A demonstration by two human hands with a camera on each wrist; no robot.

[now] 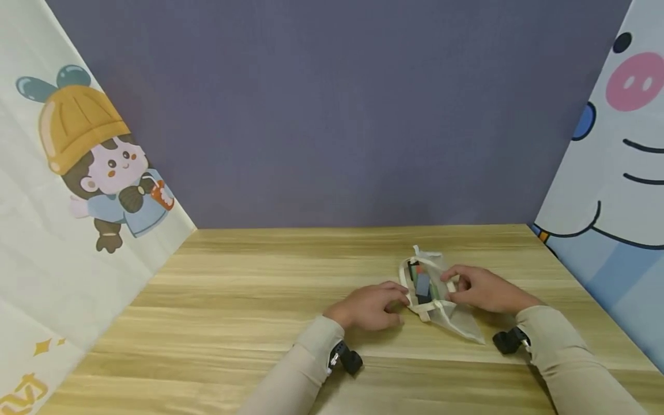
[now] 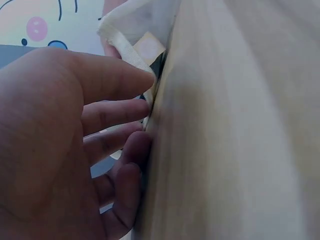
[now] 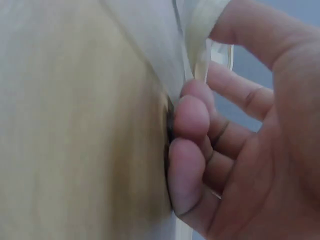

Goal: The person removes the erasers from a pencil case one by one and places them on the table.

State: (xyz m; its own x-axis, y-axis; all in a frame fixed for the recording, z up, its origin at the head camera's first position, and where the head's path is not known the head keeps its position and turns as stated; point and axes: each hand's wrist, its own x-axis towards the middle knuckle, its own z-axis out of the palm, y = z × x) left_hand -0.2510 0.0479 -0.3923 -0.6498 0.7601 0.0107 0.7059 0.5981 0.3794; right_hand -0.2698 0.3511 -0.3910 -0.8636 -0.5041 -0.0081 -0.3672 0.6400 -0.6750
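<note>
The head view shows a translucent bag on the wooden table, between both hands, with a grey block in its mouth; the left wrist view instead reveals a pale square piece. The right hand pinches the cream rim. The left hand touches the opposite edge; whether it grips, I cannot tell.

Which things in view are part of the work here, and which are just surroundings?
Part of the work:
pale bag
small items inside it
left hand, touching its rim
right hand, holding its edge

Surroundings:
wooden table
dark backdrop
left cartoon panel
right cartoon panel
two wrist cameras
</note>
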